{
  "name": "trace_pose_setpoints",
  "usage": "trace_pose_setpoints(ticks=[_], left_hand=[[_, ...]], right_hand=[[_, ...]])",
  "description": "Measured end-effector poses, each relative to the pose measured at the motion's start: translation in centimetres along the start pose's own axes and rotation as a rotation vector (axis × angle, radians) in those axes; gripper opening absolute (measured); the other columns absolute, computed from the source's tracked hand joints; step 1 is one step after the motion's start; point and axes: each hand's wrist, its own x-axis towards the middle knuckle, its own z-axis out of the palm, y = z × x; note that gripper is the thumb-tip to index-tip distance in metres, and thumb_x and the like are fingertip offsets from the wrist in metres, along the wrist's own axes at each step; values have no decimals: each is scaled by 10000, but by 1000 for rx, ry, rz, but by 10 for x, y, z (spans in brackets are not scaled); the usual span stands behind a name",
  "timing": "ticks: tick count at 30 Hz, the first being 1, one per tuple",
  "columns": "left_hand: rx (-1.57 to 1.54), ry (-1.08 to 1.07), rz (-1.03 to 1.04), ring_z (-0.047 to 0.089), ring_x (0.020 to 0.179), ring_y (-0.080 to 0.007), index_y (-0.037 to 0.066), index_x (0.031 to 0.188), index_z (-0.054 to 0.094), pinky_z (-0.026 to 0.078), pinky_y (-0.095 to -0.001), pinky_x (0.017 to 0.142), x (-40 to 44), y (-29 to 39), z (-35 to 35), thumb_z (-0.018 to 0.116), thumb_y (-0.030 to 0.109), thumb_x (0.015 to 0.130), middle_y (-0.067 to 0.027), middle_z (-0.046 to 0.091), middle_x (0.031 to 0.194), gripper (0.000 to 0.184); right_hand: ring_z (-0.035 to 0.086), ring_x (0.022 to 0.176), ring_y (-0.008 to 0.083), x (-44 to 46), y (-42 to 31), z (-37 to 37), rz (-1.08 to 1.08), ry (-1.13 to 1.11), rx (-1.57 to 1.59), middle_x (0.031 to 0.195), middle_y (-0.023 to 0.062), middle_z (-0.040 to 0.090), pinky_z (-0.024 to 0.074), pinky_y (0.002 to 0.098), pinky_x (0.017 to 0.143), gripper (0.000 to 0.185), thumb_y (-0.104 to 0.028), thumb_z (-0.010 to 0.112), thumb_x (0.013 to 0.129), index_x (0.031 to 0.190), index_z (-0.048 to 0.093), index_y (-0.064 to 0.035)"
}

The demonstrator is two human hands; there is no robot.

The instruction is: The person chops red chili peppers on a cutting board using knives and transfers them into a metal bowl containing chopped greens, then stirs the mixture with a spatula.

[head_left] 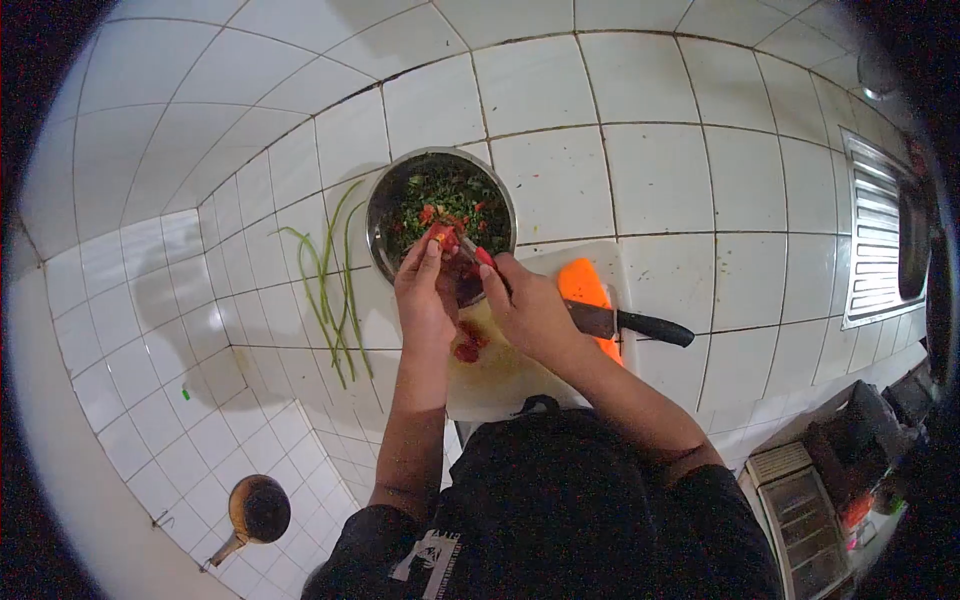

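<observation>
Steel bowl on the white-tiled table, holding chopped greens flecked with red bits. Left hand: grip closed, thumb and fingertips pinching a red piece, apparently tomato, above the near side of the bowl. Right hand: grip wrapped firmly round a small knife with a red handle; blade up against the red piece, exact contact too small to resolve.

Step in hand, judged: cutting the red piece by hand over the bowl. Next move calls for a short, controlled stroke, left fingertips kept behind the edge, piece kept above the bowl so cuttings drop inside.

Nearby: pale cutting board on the operator's side of the bowl, partly hidden by the forearms, with dark red scraps on it. At right, a large black-handled knife lies across an orange item, identity uncertain. Long green stalks lie loose left of the bowl.
</observation>
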Motion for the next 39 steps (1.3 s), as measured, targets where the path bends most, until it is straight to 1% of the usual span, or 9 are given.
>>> trace_pose_setpoints(ticks=[6, 11, 12, 14, 18, 20, 23, 33, 39], left_hand=[[28, 36, -32, 687, 940, -194, 12, 1212, 658, 577, -359, 849, 0, 5, 9, 612, 156, 1007, -89, 710, 1078, 255], [-35, 20, -46, 680, 1003, -210, 6, 1199, 654, 566, -375, 887, -1, 7, 12, 602, 158, 1009, -102, 702, 1125, 248], [-34, 15, -42, 680, 1003, -210, 6, 1199, 654, 566, -375, 887, -1, 7, 11, 602, 158, 1009, -102, 702, 1125, 248], [-144, -57, -107, 673, 1045, -226, -9, 1214, 636, 553, -394, 920, -3, 9, 7, 612, 155, 1000, -112, 695, 1157, 270], [22, -34, -59, 646, 1119, -251, 26, 1297, 601, 533, -412, 960, -3, 9, 2, 616, 273, 992, -99, 651, 1258, 393], [-59, -35, -72, 660, 1095, -256, -23, 1249, 619, 528, -425, 971, -5, 14, 2, 620, 157, 992, -131, 683, 1204, 314], [-81, -19, -124, 650, 1121, -263, -32, 1250, 622, 517, -430, 992, -6, 18, -5, 620, 151, 990, -145, 679, 1214, 318], [-46, 33, -92, 642, 1142, -272, -41, 1241, 611, 513, -448, 1007, -8, 20, -17, 614, 136, 989, -154, 669, 1223, 308], [70, 102, -61, 695, 976, -252, -24, 1236, 606, 581, -399, 841, -17, 27, -2, 637, 151, 979, -141, 701, 1110, 312]], right_hand=[[629, 684, 471, 0, 0, 9, 22, 2, 72, 708, 271, 592, 463, 488, 585, 286, -262, 505, 1045, 963, 557, 7], [578, 511, 208, 0, 4, 15, 61, -67, 287, 609, 99, 531, 434, 367, 479, 351, -318, 460, 1068, 935, 542, -4], [578, 511, 208, 0, -3, 10, 56, -63, 287, 609, 99, 531, 434, 367, 479, 351, -318, 460, 1068, 935, 542, -4], [484, 410, 152, -2, -19, -3, 381, -296, 590, 604, 31, 497, 370, 316, 377, 339, -357, 439, 1070, 940, 513, -53], [396, 352, 136, -3, -13, 2, 436, -385, 778, 594, 5, 458, 305, 297, 316, 324, -388, 425, 1067, 954, 479, -89], [388, 365, 129, -5, -20, 2, 503, -419, 908, 578, -1, 423, 297, 291, 331, 327, -394, 412, 1066, 952, 473, -93], [385, 374, 125, -9, -25, 9, 599, -418, 1111, 578, 0, 417, 304, 296, 337, 329, -401, 398, 1065, 955, 476, -100], [352, 377, 107, -10, -22, 18, 663, -561, 1144, 580, -22, 410, 299, 288, 343, 360, -456, 398, 1055, 976, 495, -119], [322, 373, 98, -9, -15, 19, 719, -647, 1236, 557, -51, 385, 333, 282, 382, 384, -499, 411, 1042, 953, 502, -136]])
